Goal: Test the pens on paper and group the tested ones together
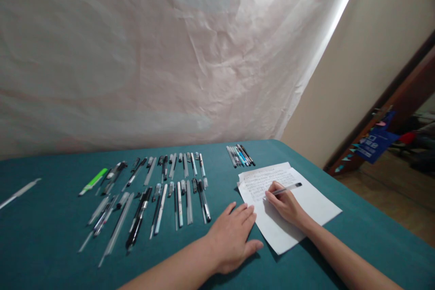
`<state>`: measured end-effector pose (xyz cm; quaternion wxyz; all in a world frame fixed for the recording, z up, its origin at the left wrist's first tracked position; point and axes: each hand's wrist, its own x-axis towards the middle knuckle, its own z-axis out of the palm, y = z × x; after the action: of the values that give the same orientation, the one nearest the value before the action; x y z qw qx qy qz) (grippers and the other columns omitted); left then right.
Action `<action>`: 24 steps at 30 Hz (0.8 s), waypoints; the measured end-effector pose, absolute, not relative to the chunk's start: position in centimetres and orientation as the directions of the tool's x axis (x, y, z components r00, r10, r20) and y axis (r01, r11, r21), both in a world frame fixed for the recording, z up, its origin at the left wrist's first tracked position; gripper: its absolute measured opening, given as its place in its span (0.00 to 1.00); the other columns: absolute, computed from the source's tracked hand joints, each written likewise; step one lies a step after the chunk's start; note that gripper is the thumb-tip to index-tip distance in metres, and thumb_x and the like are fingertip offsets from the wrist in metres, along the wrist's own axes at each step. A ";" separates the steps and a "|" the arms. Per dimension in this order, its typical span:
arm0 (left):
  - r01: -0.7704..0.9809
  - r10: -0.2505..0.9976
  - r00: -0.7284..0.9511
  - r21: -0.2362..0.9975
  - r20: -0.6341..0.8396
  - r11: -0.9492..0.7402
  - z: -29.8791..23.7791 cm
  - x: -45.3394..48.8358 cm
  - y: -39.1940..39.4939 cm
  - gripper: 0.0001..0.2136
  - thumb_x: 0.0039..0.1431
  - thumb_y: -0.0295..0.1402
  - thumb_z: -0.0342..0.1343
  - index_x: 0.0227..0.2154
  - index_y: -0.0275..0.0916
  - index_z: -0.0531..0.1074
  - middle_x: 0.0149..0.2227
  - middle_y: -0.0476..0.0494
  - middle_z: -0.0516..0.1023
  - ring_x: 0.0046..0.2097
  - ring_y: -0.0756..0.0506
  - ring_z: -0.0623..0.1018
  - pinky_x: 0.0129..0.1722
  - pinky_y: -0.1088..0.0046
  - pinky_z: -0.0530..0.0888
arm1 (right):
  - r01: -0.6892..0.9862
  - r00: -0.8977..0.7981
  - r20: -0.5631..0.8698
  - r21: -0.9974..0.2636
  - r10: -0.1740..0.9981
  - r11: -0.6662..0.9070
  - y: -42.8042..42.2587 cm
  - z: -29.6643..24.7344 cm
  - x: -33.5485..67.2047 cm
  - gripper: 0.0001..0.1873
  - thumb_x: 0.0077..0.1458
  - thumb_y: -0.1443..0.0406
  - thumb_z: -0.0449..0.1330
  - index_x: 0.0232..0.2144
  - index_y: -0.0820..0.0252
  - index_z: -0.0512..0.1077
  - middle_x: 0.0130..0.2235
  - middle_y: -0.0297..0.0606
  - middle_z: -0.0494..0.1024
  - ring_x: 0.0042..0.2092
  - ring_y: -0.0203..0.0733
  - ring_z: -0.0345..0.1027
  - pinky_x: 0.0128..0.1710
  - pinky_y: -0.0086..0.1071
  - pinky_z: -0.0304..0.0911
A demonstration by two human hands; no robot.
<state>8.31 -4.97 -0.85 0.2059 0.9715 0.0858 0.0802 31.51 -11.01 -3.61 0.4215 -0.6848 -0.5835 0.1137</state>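
Note:
A pen (288, 188) with a clear barrel and a dark end is gripped in my right hand (283, 203), its tip down on the white paper (316, 197). Small handwriting in several lines covers the upper left part of the top sheet, and another sheet's edge shows beneath. My left hand (233, 238) lies flat with its fingers spread and holds nothing. Its fingertips touch or nearly touch the paper's left edge; which, I cannot tell. The very tip of the pen is hidden by my fingers.
Left of the paper, two rows of pens taken apart lie on the green tablecloth (224, 186), with caps, barrels and refills, among them a green highlighter (94, 181). A group of pens (240, 156) lies behind the paper. One white pen (20, 193) is at far left.

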 end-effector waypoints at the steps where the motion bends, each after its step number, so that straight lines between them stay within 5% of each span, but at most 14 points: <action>1: 0.135 0.200 0.973 0.416 0.118 -0.900 -0.8 8.3 -5.0 0.28 0.60 0.49 0.35 0.57 0.37 0.53 0.61 0.41 0.53 0.61 0.42 0.51 0.58 0.59 0.47 | 0.705 0.298 0.338 -0.709 0.893 0.033 -11.0 -3.6 31.5 0.10 0.53 0.61 0.52 0.22 0.59 0.61 0.22 0.30 0.62 0.24 0.34 0.55 0.24 0.28 0.52; 24: 0.134 0.196 0.974 0.410 0.112 -0.902 -0.8 8.2 -5.0 0.29 0.60 0.49 0.35 0.58 0.36 0.52 0.61 0.40 0.53 0.61 0.42 0.52 0.59 0.59 0.47 | 0.739 0.270 0.344 -0.673 0.900 0.035 -11.0 -3.6 31.6 0.11 0.54 0.61 0.50 0.22 0.59 0.59 0.22 0.30 0.61 0.25 0.35 0.55 0.26 0.29 0.52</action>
<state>8.22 -4.99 -0.78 0.2045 0.9723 0.0849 0.0753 31.58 -11.02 -3.65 0.4031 -0.6873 -0.5960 0.0995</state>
